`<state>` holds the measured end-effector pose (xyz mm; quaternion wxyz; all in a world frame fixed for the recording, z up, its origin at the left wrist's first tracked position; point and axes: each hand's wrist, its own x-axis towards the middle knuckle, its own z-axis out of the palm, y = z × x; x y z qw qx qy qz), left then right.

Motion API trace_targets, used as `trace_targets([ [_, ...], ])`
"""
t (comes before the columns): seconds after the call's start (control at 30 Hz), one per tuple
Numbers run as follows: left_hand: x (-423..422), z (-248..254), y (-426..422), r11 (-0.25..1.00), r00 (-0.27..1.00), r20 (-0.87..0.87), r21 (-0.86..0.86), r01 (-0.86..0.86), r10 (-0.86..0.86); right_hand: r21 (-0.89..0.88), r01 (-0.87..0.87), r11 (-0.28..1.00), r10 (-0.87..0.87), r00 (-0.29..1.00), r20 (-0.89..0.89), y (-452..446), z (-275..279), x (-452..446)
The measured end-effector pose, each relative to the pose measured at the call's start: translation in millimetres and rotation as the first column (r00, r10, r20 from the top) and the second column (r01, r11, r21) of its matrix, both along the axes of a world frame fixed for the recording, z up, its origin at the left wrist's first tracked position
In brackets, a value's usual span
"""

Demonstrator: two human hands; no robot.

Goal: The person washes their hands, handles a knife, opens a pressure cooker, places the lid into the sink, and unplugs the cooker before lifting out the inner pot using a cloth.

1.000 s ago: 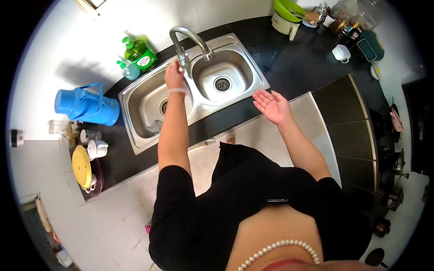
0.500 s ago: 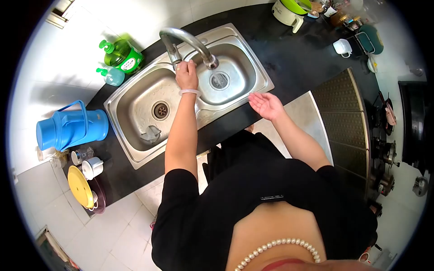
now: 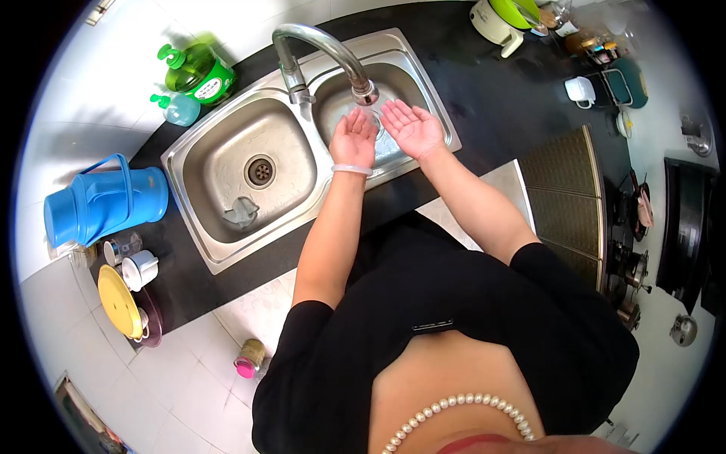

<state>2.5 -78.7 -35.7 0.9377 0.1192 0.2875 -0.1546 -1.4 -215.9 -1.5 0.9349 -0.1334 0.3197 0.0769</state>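
Both palms face up over the right basin (image 3: 412,76) of a steel double sink (image 3: 227,257). My left hand (image 3: 354,140), with a pale bangle at the wrist, lies just below the spout of the curved faucet (image 3: 321,38). Beside it, slightly apart, my right hand (image 3: 414,130) is spread with the fingers pointing at the spout. Neither hand holds anything. Whether water is running between them is hard to make out. The faucet's handle (image 3: 302,97) stands at the base, away from both hands. A grey cloth (image 3: 242,213) rests in the left basin.
Green pump bottles (image 3: 198,76) stand behind the sink. To the left are a blue thermos (image 3: 106,204), a white mug (image 3: 140,270) and a yellow lid (image 3: 121,301). A pot with a green rim (image 3: 495,26) and a white cup (image 3: 580,91) sit on the dark counter at right.
My left hand has let go of the faucet handle and come down under the spout, turning palm up. My right hand has moved left and up from the counter edge over the right basin.
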Motion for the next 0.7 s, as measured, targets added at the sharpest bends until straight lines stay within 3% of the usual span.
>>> trace_targets([
  [0.1, 20, -15, -17, 0.988, 0.988, 0.138, -0.145, -0.047, 0.067, 0.022, 0.024, 0.999, -0.025, 1.000, 0.018, 19, -15, 18],
  [0.13, 25, 0, -20, 0.998, 0.991, 0.127, -0.048, -0.043, 0.048, -0.026, -0.018, 0.999, 0.019, 0.999, 0.033, 27, -19, 25],
  [0.2, 27, 0, -17, 0.950, 0.998, -0.039, 0.306, 0.054, -0.044, -0.240, -0.217, 0.946, 0.238, 0.969, 0.062, 43, -44, 28],
  [0.23, 37, -3, -23, 0.881, 0.990, -0.114, 0.456, 0.125, -0.081, -0.486, -0.321, 0.813, 0.368, 0.930, 0.002, 55, -35, 22],
  [0.27, 47, -60, -17, 0.950, 0.993, -0.012, 0.289, 0.117, -0.119, -0.667, -0.367, 0.648, 0.467, 0.884, -0.033, 70, -2, 12],
  [0.3, 39, -25, -9, 0.872, 0.968, -0.008, 0.432, 0.228, -0.250, -0.739, -0.356, 0.572, 0.485, 0.873, -0.046, 73, 0, 8],
  [0.33, 41, -64, -16, 0.922, 0.979, 0.113, 0.370, 0.118, -0.171, -0.758, -0.293, 0.582, 0.468, 0.884, 0.018, 73, -3, 7],
  [0.37, 37, -96, -23, 0.902, 0.978, 0.040, 0.396, 0.171, -0.203, -0.693, -0.326, 0.643, 0.481, 0.876, 0.035, 64, -9, 22],
  [0.43, 17, -6, -42, 0.835, 0.962, 0.075, 0.517, 0.189, -0.264, -0.528, -0.407, 0.745, 0.512, 0.856, 0.063, 46, -22, 39],
  [0.57, 34, -77, -37, 0.888, 0.930, 0.137, 0.372, 0.270, -0.340, -0.638, -0.195, 0.745, 0.326, 0.941, 0.093, 58, -30, 29],
  [0.6, 38, -101, -31, 0.899, 0.927, 0.148, 0.333, 0.283, -0.346, -0.676, -0.390, 0.626, 0.444, 0.890, -0.103, 54, 10, 19],
  [0.67, 37, -124, -22, 0.918, 0.921, 0.164, 0.253, 0.306, -0.353, -0.609, -0.417, 0.674, 0.501, 0.865, -0.038, 47, 9, 16],
  [0.7, 27, -70, -33, 0.922, 0.935, 0.197, 0.315, 0.225, -0.295, -0.578, -0.427, 0.696, 0.524, 0.852, 0.002, 45, 10, 18],
])
